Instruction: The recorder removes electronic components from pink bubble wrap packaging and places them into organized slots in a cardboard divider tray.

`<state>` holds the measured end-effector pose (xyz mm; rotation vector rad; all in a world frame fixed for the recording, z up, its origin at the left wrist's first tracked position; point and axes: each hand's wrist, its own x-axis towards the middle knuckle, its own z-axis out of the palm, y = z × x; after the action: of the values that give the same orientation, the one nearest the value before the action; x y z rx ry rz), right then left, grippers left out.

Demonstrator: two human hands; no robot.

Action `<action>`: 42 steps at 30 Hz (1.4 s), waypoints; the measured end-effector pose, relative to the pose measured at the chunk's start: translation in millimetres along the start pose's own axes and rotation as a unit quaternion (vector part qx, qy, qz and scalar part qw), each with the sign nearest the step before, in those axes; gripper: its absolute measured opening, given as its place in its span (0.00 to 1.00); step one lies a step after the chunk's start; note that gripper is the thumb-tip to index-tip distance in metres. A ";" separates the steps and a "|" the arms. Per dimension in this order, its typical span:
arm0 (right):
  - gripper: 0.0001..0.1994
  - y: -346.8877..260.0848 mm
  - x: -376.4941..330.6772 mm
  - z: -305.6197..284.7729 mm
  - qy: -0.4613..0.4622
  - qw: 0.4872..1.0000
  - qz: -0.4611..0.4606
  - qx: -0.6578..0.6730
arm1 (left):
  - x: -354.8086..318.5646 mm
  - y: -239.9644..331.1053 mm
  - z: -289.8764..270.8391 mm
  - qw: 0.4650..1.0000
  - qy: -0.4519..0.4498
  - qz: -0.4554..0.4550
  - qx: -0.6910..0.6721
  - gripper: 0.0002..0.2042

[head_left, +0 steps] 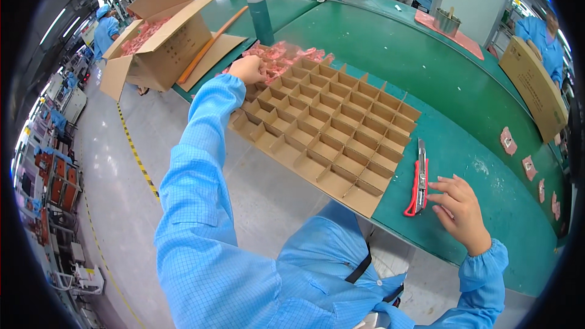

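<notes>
Red knife (418,186), right of centre, could nick the loosely open, empty right hand (458,208) if brushed; left hand (248,70), upper left, curls by cardboard dividers (332,127), grip unclear

Green table (359,36): cardboard divider (329,136), cutter (419,184), pink bags (281,56).

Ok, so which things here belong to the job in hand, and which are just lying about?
Likely part of it:
cardboard divider grid, left hand at its corner
pink plastic packaging beside that hand
red utility knife beside the right hand

Probably just lying about:
orange rod
metal pot
</notes>
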<state>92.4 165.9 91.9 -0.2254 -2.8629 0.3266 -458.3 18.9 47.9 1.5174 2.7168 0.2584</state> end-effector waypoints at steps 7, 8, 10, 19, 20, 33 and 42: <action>0.11 -0.5 -10.5 -0.9 0.027 1.000 0.000 0.007 | -14.4 -13.2 -17.9 0.986 0.105 0.019 -0.126 0.07; 0.10 -1.0 -11.1 0.4 0.029 1.000 -0.001 0.007 | -9.7 -34.5 -9.4 0.971 0.127 0.073 -0.189 0.05; 0.11 -3.1 -18.8 -0.3 0.040 0.999 0.015 0.031 | -18.0 -7.1 -25.9 0.933 0.120 0.065 -0.334 0.05; 0.17 -46.8 -21.9 1.8 0.140 0.985 -0.064 0.076 | -157.7 273.1 6.9 0.673 -0.095 0.348 -0.645 0.09; 0.16 -55.5 -26.1 0.4 0.181 0.980 -0.056 0.065 | -170.2 296.2 9.8 0.627 -0.177 0.316 -0.690 0.10; 0.12 -61.0 -80.7 92.1 0.438 0.856 0.128 0.241 | -236.7 378.1 82.3 0.245 -0.311 -0.023 -0.918 0.24; 0.04 -86.7 -85.1 72.7 0.361 0.930 0.046 0.043 | -251.4 376.4 108.4 0.288 -0.273 -0.098 -0.913 0.20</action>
<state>143.9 52.5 24.6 -0.3733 -2.1098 0.3040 2.5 14.0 -17.4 0.1521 0.4916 1.5300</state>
